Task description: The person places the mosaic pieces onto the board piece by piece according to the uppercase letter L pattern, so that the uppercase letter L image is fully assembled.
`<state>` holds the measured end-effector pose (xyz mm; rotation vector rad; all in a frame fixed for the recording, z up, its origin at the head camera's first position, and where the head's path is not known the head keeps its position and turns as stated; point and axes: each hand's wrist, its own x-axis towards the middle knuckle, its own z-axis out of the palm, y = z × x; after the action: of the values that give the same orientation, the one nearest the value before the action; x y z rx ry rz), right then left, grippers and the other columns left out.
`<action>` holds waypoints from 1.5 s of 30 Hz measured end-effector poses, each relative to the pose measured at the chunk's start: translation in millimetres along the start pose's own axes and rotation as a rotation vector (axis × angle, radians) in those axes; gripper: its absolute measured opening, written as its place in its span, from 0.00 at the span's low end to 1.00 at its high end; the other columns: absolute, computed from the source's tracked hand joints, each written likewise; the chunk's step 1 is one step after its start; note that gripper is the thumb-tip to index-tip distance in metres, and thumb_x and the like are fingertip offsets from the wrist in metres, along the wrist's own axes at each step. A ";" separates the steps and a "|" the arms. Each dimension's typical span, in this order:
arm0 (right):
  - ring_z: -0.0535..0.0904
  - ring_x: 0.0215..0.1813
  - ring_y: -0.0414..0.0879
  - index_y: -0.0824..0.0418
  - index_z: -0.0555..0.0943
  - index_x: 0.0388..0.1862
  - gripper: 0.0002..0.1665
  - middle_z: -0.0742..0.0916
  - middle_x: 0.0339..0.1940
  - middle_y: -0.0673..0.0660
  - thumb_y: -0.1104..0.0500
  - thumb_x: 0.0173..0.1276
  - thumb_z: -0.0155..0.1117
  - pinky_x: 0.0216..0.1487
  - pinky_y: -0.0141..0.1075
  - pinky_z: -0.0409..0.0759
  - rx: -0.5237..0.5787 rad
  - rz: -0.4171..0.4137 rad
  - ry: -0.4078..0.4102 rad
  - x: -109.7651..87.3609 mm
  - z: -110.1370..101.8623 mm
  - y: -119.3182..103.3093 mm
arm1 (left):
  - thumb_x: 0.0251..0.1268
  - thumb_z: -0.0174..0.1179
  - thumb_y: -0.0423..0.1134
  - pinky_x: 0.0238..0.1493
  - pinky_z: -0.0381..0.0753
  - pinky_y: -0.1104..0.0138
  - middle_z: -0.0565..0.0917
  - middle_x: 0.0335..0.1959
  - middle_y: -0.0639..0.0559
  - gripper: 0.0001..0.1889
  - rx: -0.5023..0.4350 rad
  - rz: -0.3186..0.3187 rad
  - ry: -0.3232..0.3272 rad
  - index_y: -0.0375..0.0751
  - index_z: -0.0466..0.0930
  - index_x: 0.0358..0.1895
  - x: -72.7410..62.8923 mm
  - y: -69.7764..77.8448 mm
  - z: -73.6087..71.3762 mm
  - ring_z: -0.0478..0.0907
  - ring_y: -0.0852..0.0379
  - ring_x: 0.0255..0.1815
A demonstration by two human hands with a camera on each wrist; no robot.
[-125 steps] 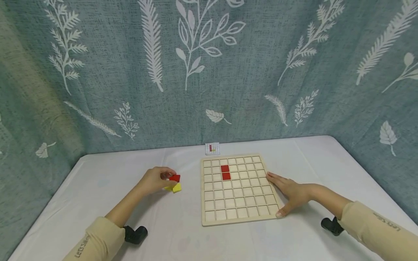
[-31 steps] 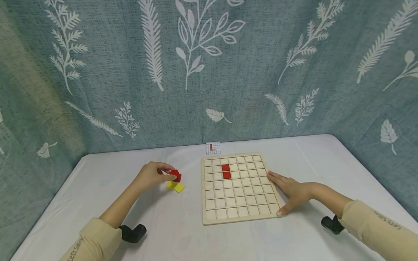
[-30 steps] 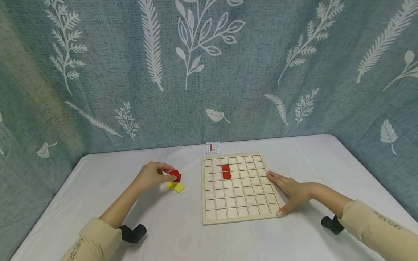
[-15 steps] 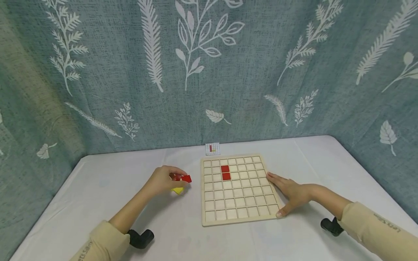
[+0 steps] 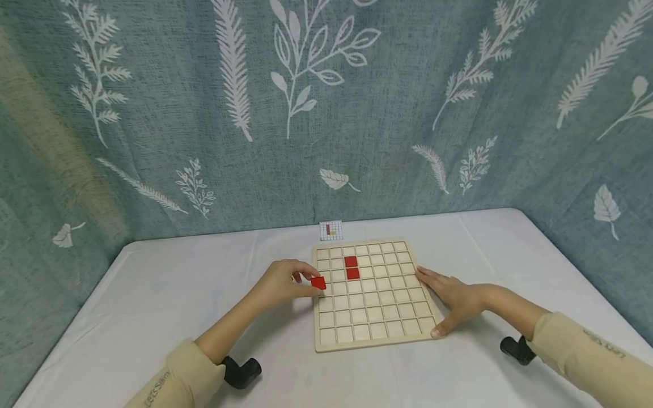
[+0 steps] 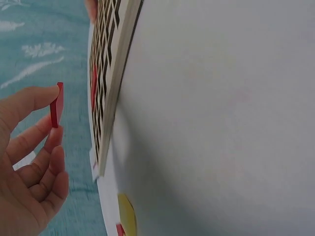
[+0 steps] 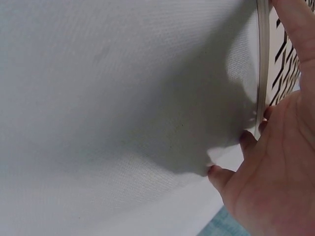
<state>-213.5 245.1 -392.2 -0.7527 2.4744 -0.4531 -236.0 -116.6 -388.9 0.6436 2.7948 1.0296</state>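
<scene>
Pinching a square red tile (image 5: 318, 283) in left hand (image 5: 283, 282), now carried to the left edge of a pale wooden gridded board (image 5: 374, 314), nearer its cells (image 5: 339, 288). Touching opposite edge with straight-fingered right hand (image 5: 459, 300).

Board (image 5: 374, 299) on table (image 5: 127, 294), two tiles (image 5: 352, 273) in its cells, card (image 5: 331, 230) behind board, loose tiles (image 6: 127, 214) apart.

A teal curtain (image 5: 173, 113) with white botanical prints hangs from nine through twelve to three o'clock, a large leafy branch (image 5: 310, 68) near twelve and a brownish cast around ten. A white tablecloth (image 5: 306, 379) covers the table, its far corners rounded at ten and two. Soft light leaves blurred shadows.
</scene>
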 end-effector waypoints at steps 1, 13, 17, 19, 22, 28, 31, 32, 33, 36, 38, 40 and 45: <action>0.40 0.72 0.67 0.73 0.39 0.71 0.72 0.44 0.73 0.70 0.37 0.47 0.71 0.66 0.62 0.47 -0.003 0.002 -0.001 0.0 -0.1 -0.1 | 0.44 0.72 0.44 0.29 0.71 0.69 0.81 0.31 0.57 0.15 -0.004 0.001 -0.005 0.47 0.85 0.38 0.9 2.4 1.1 0.72 0.60 0.32; 0.40 0.72 0.66 0.72 0.39 0.72 0.72 0.44 0.73 0.69 0.37 0.46 0.71 0.66 0.61 0.46 0.008 0.019 0.000 -2.3 -1.5 -1.5 | 0.48 0.70 0.42 0.26 0.70 0.70 0.81 0.30 0.57 0.13 0.055 0.039 -0.080 0.45 0.85 0.38 15.6 20.4 19.2 0.70 0.62 0.27; 0.40 0.72 0.66 0.72 0.39 0.72 0.72 0.44 0.73 0.69 0.37 0.47 0.71 0.66 0.61 0.46 0.006 0.013 -0.005 -2.1 -2.7 -1.8 | 0.48 0.70 0.41 0.27 0.71 0.70 0.81 0.30 0.57 0.12 0.073 0.049 -0.095 0.45 0.85 0.38 22.0 23.6 23.6 0.72 0.62 0.27; 0.40 0.72 0.66 0.72 0.39 0.72 0.72 0.44 0.73 0.69 0.37 0.47 0.71 0.66 0.61 0.46 0.007 0.013 -0.006 -1.9 -3.2 -1.8 | 0.48 0.70 0.42 0.28 0.71 0.70 0.81 0.30 0.57 0.12 0.087 0.055 -0.098 0.45 0.85 0.38 25.7 25.4 26.0 0.72 0.62 0.27; 0.40 0.72 0.66 0.72 0.38 0.72 0.72 0.44 0.73 0.69 0.37 0.47 0.71 0.66 0.61 0.46 0.007 0.013 -0.005 -1.4 -3.2 -1.1 | 0.49 0.70 0.42 0.29 0.71 0.70 0.80 0.29 0.57 0.11 0.111 0.062 -0.101 0.44 0.85 0.37 30.4 27.8 29.6 0.73 0.62 0.28; 0.40 0.73 0.66 0.72 0.38 0.72 0.72 0.44 0.73 0.69 0.37 0.47 0.71 0.66 0.61 0.46 0.000 0.011 -0.006 0.0 -2.4 0.8 | 0.49 0.69 0.40 0.34 0.73 0.68 0.81 0.30 0.55 0.12 0.119 0.057 -0.122 0.42 0.85 0.39 35.1 28.3 35.6 0.74 0.60 0.32; 0.40 0.73 0.66 0.72 0.38 0.72 0.72 0.44 0.73 0.69 0.37 0.47 0.71 0.66 0.61 0.45 0.004 0.015 -0.009 -0.2 -3.0 0.5 | 0.50 0.69 0.40 0.36 0.73 0.68 0.81 0.31 0.55 0.12 0.129 0.071 -0.127 0.43 0.85 0.39 36.8 28.3 38.9 0.74 0.60 0.34; 0.40 0.73 0.66 0.72 0.38 0.72 0.72 0.44 0.73 0.69 0.37 0.47 0.71 0.66 0.61 0.45 0.006 0.016 -0.010 -0.2 -3.3 0.5 | 0.50 0.69 0.41 0.36 0.73 0.68 0.81 0.31 0.55 0.12 0.133 0.077 -0.125 0.43 0.85 0.40 37.4 28.8 39.8 0.74 0.60 0.34; 0.39 0.73 0.66 0.72 0.38 0.72 0.72 0.44 0.73 0.69 0.37 0.47 0.71 0.66 0.61 0.45 0.007 0.017 -0.010 -0.4 -3.7 0.5 | 0.50 0.69 0.41 0.37 0.73 0.68 0.81 0.32 0.55 0.13 0.133 0.081 -0.123 0.43 0.85 0.40 37.8 29.5 40.5 0.74 0.60 0.35; 0.39 0.73 0.66 0.72 0.38 0.71 0.72 0.43 0.73 0.69 0.37 0.47 0.71 0.67 0.61 0.44 0.009 0.015 -0.012 -0.7 -4.5 0.2 | 0.50 0.69 0.42 0.36 0.73 0.68 0.81 0.32 0.56 0.13 0.145 0.090 -0.117 0.44 0.85 0.40 39.2 31.0 42.9 0.74 0.60 0.35; 0.38 0.73 0.66 0.73 0.38 0.71 0.72 0.43 0.73 0.69 0.37 0.47 0.71 0.67 0.60 0.44 0.008 0.012 -0.016 -0.9 -4.5 0.2 | 0.50 0.69 0.43 0.35 0.73 0.69 0.81 0.31 0.56 0.13 0.156 0.090 -0.115 0.44 0.85 0.40 39.4 31.9 44.2 0.74 0.60 0.35; 0.39 0.72 0.67 0.73 0.38 0.71 0.71 0.43 0.73 0.70 0.38 0.48 0.71 0.66 0.61 0.45 0.007 0.001 -0.015 -1.2 -4.5 -0.1 | 0.50 0.69 0.43 0.33 0.72 0.69 0.80 0.30 0.56 0.13 0.166 0.087 -0.114 0.45 0.85 0.41 39.5 32.3 45.5 0.73 0.60 0.33; 0.40 0.72 0.67 0.74 0.39 0.71 0.71 0.43 0.73 0.70 0.38 0.48 0.71 0.66 0.61 0.46 0.009 -0.006 -0.011 -1.6 -3.1 -0.2 | 0.50 0.69 0.43 0.34 0.72 0.68 0.79 0.30 0.57 0.14 0.171 0.080 -0.116 0.46 0.85 0.42 39.2 32.9 48.1 0.72 0.60 0.34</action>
<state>-213.9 246.3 -389.0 -0.7569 2.4588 -0.4612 -248.9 -48.9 -402.6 0.8130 2.7952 0.7429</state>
